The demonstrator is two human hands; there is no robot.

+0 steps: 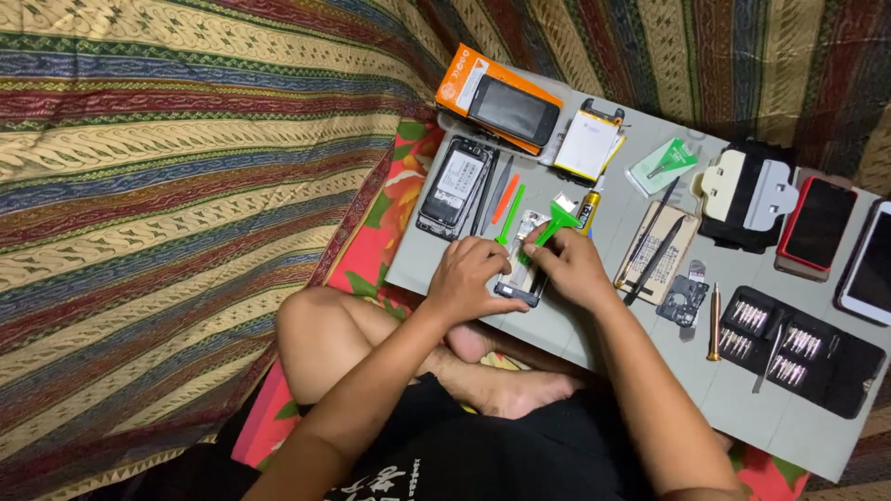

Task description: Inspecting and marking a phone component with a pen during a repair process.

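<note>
Opened phone (520, 269) (flat), green scraper (554, 221)

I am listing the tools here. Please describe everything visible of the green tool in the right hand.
The green tool looks like plastic: a flat, wide head with a pale blade edge and a slim handle. It lies tilted, head away from the person. The right hand grips its handle, over the phone frame that the left hand steadies on the grey board. Its lower end is hidden.

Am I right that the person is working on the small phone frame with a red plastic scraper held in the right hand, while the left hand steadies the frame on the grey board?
Not quite: the scraper in the right hand is green, not red, as the head view shows. The rest holds: the left hand steadies the phone frame on the grey board.
</note>
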